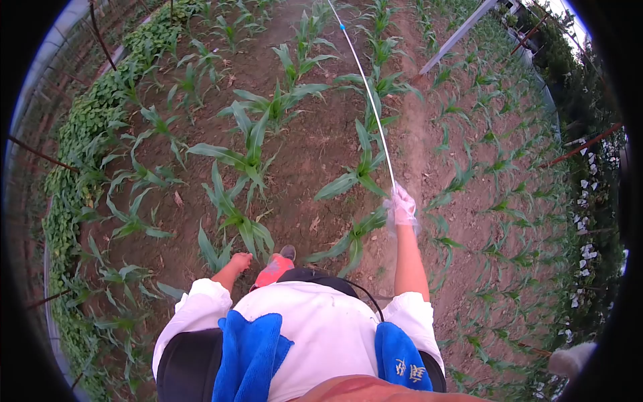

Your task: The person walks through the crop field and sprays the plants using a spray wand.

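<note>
A person in a white short-sleeved shirt (pixel 321 321), with a plush blue towel (pixel 251 355) showing on both sides of the chest, looks down on a brown soil field (pixel 308 171) with rows of young, long-leaved green plants (pixel 253 161). The right hand (pixel 403 205), inside a loose, clear plastic glove (pixel 394 220), is closed around the near end of a long thin white rod (pixel 368 98), which slants over the rows toward the field's far edge and carries a bright blue fitting (pixel 342 27). The bare left hand (pixel 242 260) is low, near a red-covered leg or foot (pixel 273 269) (I cannot tell which); whether its fingers are spread or curled, I cannot tell. Leafy green vines (pixel 87 127) line the field's left edge.
</note>
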A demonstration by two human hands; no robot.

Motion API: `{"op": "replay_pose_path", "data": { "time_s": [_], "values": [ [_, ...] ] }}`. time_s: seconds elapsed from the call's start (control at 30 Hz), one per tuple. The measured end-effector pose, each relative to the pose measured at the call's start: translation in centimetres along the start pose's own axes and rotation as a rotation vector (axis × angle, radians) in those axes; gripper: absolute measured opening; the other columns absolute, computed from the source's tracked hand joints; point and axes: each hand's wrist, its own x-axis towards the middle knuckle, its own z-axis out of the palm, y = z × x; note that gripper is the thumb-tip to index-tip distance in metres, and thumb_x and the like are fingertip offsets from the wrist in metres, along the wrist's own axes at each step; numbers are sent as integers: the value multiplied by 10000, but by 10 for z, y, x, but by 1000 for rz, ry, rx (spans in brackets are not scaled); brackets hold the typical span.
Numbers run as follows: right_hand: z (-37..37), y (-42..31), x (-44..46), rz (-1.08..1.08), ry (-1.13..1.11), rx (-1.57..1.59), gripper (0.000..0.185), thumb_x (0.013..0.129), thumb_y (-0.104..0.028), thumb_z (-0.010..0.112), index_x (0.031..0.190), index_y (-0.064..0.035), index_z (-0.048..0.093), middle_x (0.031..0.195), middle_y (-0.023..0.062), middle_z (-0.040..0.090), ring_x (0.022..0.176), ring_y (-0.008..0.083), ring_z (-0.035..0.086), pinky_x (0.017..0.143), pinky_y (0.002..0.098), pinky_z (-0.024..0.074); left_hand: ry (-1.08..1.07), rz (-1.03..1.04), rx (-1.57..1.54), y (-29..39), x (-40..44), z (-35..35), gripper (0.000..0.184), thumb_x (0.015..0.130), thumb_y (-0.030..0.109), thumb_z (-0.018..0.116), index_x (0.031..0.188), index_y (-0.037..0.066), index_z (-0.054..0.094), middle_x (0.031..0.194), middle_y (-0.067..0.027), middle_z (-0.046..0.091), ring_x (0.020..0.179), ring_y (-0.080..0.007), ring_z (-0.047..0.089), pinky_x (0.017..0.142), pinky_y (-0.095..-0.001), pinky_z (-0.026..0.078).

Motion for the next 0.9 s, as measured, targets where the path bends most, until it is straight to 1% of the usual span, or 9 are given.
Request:
{"op": "replay_pose_path", "data": {
  "time_s": [0.03,0.13,0.17,0.23,0.43,0.5,0.6,0.73,0.9],
  "values": [
    [-18,9,-11,-1,-2,3,273,663,-42,481,931,-1,449,783,21,493,557,47,434,461,147,368,3,1,0,-1,-7,2,307,704,297,387,574,34,479,504,-42,465,405,-145,430,393,-266,352],
    [-57,15,-55,83,29,38,267,649,8,458,915,26,450,857,58,488,722,87,462,634,161,362,63,-98,39,-25,-29,10,290,695,306,404,621,39,490,512,-29,461,392,-136,414,370,-261,338],
    [-69,19,-69,86,25,43,267,649,8,458,915,26,450,857,58,488,722,87,462,634,161,362,34,-135,-37,-35,-36,14,279,693,305,407,653,43,494,515,-27,458,386,-134,405,358,-258,327],
    [-92,24,-89,41,34,103,272,629,-3,499,900,7,468,775,18,503,566,41,446,471,132,351,7,-167,-112,-51,-46,25,272,691,305,411,684,47,497,518,-25,454,381,-132,396,345,-255,317],
    [-131,19,-142,4,17,16,263,633,-2,496,894,10,470,827,30,497,654,60,465,556,136,365,79,-228,112,-76,-105,54,273,702,303,394,652,48,481,511,-28,444,391,-129,388,335,-251,300],
    [-130,6,-166,-29,11,2,258,637,-9,494,894,8,471,833,30,497,664,63,464,571,143,367,57,-167,21,-82,-117,59,299,708,311,378,619,41,471,509,-36,449,384,-136,387,340,-264,302],
    [-140,1,-200,168,66,43,255,639,-12,492,891,15,470,850,46,492,716,79,463,623,158,362,-12,-96,200,-92,-120,57,329,710,317,373,571,35,468,465,-48,438,352,-155,376,343,-285,300],
    [-167,21,-226,51,43,-93,247,638,1,477,884,29,470,865,60,487,757,98,457,678,179,343,54,-151,150,-96,-118,58,342,699,331,380,559,32,470,467,-58,448,371,-166,395,375,-289,325],
    [-180,17,-278,1,47,-217,235,644,-33,492,871,22,481,854,66,495,769,103,458,703,199,338,93,106,204,-94,-116,64,332,695,325,395,559,33,477,469,-48,441,402,-136,397,411,-265,335]
  ]
}}
